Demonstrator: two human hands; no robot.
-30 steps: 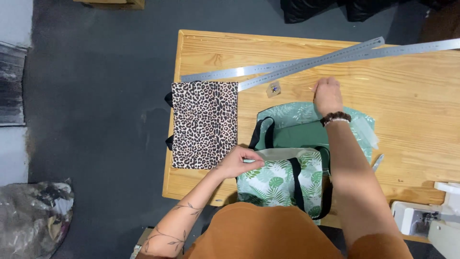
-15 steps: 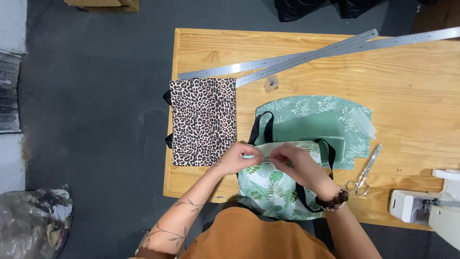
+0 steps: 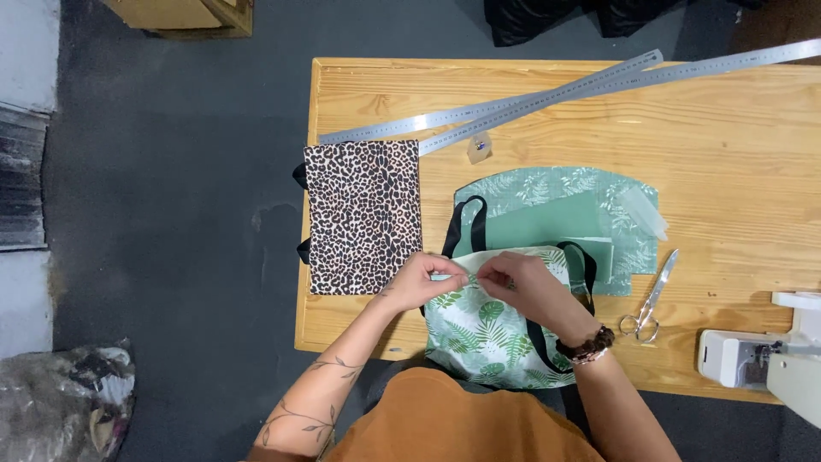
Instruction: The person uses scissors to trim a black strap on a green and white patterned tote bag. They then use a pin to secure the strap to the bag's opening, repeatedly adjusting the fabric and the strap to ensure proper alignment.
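Observation:
A white fabric piece printed with green leaves (image 3: 483,338), with black straps, lies at the near edge of the wooden table (image 3: 727,145). My left hand (image 3: 428,278) pinches its top edge at the left. My right hand (image 3: 517,282) pinches the same edge just to the right, fingertips nearly meeting the left hand's. Behind it lie pale green fern-print fabric pieces (image 3: 556,210). A leopard-print fabric panel (image 3: 363,214) lies flat to the left of my hands.
Two long metal rulers (image 3: 547,98) cross at the back of the table. A small clear object (image 3: 479,150) sits below them. Scissors (image 3: 654,295) lie to the right of my right wrist. A white sewing machine (image 3: 765,359) stands at the near right corner.
My right hand came back from the far fern-print fabric to the near leaf-print piece and now pinches its top edge beside my left hand.

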